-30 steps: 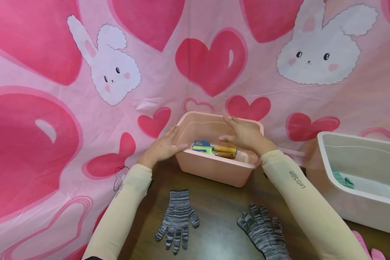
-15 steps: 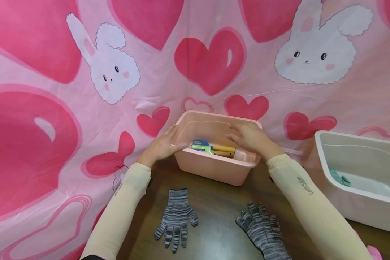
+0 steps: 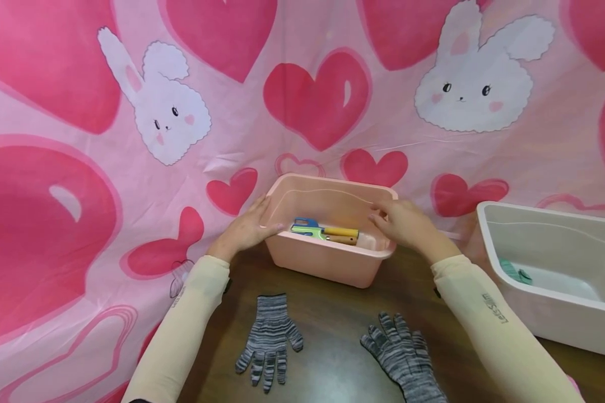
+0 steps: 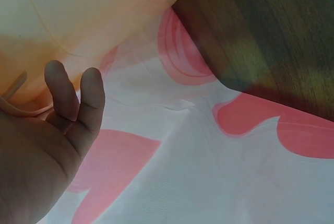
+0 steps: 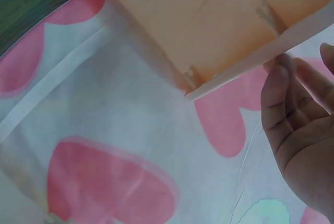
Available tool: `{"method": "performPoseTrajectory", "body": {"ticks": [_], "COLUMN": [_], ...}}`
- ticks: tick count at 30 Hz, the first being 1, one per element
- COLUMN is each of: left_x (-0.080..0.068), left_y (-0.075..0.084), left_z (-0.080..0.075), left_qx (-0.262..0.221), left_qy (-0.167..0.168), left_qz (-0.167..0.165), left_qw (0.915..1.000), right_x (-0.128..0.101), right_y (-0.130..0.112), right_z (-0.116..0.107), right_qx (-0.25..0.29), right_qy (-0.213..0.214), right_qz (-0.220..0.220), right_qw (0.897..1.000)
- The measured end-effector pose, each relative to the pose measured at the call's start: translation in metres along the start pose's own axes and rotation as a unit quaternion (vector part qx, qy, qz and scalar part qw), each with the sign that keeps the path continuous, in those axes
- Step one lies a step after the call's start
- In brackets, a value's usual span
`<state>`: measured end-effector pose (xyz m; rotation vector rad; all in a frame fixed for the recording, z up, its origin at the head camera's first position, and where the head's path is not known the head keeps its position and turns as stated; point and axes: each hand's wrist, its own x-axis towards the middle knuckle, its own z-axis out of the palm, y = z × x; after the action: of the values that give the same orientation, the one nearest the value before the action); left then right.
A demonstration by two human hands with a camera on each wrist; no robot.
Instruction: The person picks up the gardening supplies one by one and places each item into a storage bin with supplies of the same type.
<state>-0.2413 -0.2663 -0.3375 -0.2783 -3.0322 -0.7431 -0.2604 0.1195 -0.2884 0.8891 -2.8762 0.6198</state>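
In the head view a pink plastic bin (image 3: 322,263) stands on the table. My left hand (image 3: 239,232) holds its left corner, thumb over the front rim and fingers along the side. The left wrist view shows two bent fingers (image 4: 91,98) beside the bin wall. My right hand (image 3: 403,224) is at the right rim, its fingers loosely bent over the inside. In the right wrist view these fingers (image 5: 274,88) meet the rim, their tips partly hidden. Inside the bin lie a blue-headed tool with a yellow handle (image 3: 340,231) and a green-headed tool with a brown handle (image 3: 344,240).
Two grey striped knit gloves (image 3: 270,338) (image 3: 403,355) lie in front on the dark wooden table (image 3: 327,324). A larger whitish bin (image 3: 554,313) with a green thing (image 3: 514,272) inside stands to the right. A pink heart-and-rabbit cloth (image 3: 317,151) hangs behind.
My right hand has moved from over the bin's inside towards its right rim, and its fingers have bent more. The left hand stays on the bin. The view has turned slightly right.
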Motion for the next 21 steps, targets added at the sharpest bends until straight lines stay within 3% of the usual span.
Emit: {"method": "performPoseTrajectory", "body": {"ticks": [10,21], "left_x": [0.000,-0.001], "left_y": [-0.001,0.001], "left_z": [0.001,0.001], "left_qx": [-0.015,-0.019], "left_qy": [0.001,0.001], "left_qz": [-0.008,0.001], "left_qw": [0.9998,0.9998], "right_x": [-0.031,-0.065], "right_y": [0.017,0.031], "right_z": [0.003,0.013], "right_qx": [-0.028,0.014], "right_qy": [0.045,0.001], "right_qz": [-0.004,0.083], "right_qw": [0.999,0.996]}}
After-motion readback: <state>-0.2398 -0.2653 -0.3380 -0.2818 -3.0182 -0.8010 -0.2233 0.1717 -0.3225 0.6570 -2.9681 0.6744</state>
